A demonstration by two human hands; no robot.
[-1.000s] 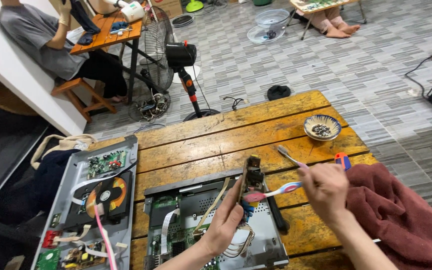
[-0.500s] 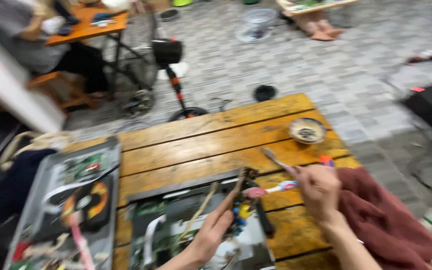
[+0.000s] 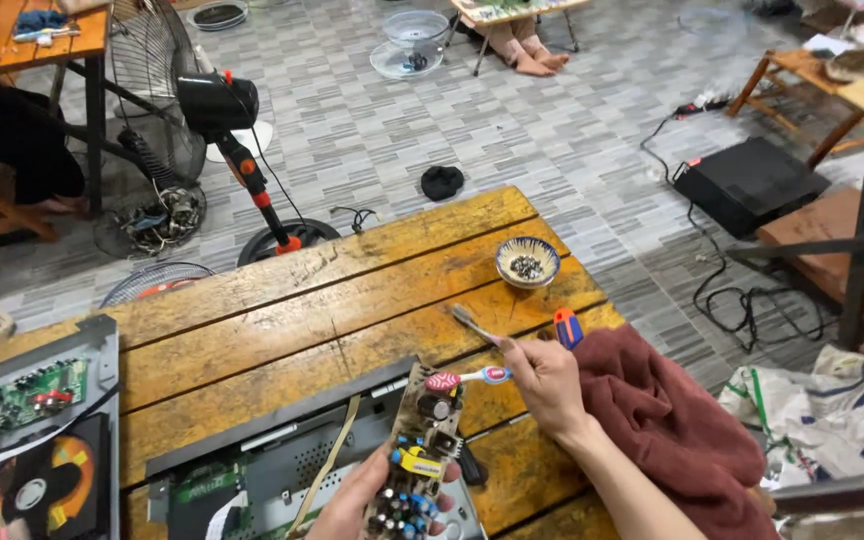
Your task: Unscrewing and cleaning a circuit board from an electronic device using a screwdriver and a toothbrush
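Pink and white plastic, the toothbrush is pinched in the fingers of the right hand, and its bristle end touches the top of the circuit board. The same hand also holds a thin metal tool that sticks up and away to the left. The left hand wraps around the bottom of the board and holds it up on end, tilted a little, over the open grey player case.

A moment ago the view was blurry and swinging; now it is sharp and looks more to the right, so the black box on the floor shows. The hands and board look much the same as before.

Just past the right hand lies a red and blue handle beside a dark red cloth. Farther up the wooden table sits a small bowl with little metal bits in it. On the left lies a second open case with a green board. A standing fan is on the tiled floor behind the table.
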